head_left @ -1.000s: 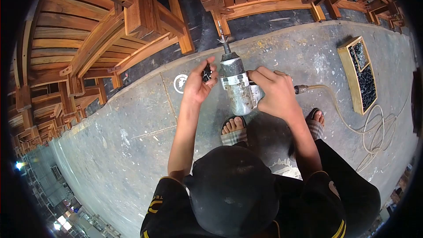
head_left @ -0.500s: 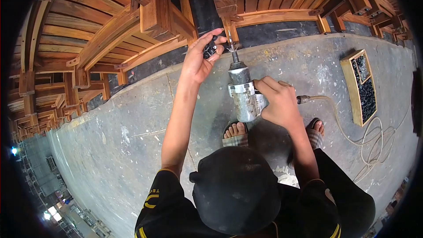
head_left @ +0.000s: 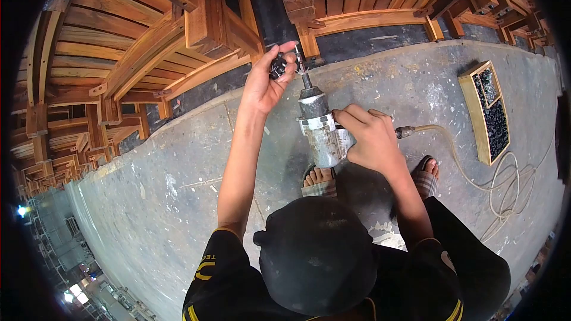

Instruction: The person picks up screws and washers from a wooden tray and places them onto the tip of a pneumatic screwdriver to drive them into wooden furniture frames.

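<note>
In my right hand is a worn silver air driver, its handle gripped and its long bit pointing away from me. My left hand has its fingers curled around several small black parts. The left fingertips are beside the tip of the bit; whether they touch it cannot be made out. Just beyond the bit stands a wooden leg of a slatted piece of furniture.
Slatted wooden furniture lines the far side and the left. On the floor at the right lies a wooden box of small black parts. A pale air hose runs from the driver and coils near the box. My sandalled feet are below the driver.
The driver and my right hand have moved slightly left, and the bit tip is now closer to my left fingers. My left hand still holds the black parts.
</note>
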Available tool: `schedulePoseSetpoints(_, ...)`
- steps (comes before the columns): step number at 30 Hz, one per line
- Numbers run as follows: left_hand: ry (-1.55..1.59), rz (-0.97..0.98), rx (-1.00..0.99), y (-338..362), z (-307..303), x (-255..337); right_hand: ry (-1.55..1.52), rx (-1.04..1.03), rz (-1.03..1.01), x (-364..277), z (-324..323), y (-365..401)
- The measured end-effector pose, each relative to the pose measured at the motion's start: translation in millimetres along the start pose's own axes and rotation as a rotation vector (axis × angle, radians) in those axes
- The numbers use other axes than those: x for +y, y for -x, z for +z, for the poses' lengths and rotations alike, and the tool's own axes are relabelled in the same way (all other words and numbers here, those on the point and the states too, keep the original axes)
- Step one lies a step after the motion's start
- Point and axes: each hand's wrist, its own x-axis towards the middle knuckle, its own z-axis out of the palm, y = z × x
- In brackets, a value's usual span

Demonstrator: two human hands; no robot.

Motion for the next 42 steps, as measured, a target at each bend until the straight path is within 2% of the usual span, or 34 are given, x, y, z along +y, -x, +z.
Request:
schedulePoseSetpoints(10, -0.129, 0.037, 0.073, -1.5, -12.7, -7.6, 0.006, -0.007, 0.009, 0.5, -0.2, 0.5)
schedulePoseSetpoints(16, -0.116, -0.017, 0.225, 3.5, -21.8, -23.0, 0.025, -0.034, 0.013, 3.6, 2.7, 1.0)
schedulePoseSetpoints(20, -0.112, -0.071, 0.189, 7.6, -39.8, -35.7, 0.027, -0.042, 0.011, 6.5, 7.9, 2.3)
schedulePoseSetpoints(29, -0.033, 0.0, 0.203, 5.0, -30.1, -27.6, 0.039, -0.08, 0.027, 7.7, 10.2, 3.0)
schedulePoseSetpoints(42, -0.013, -0.071, 0.203, 0.4, -7.7, -13.4, 0.042, -0.088, -0.003, 12.4, 17.8, 8.5)
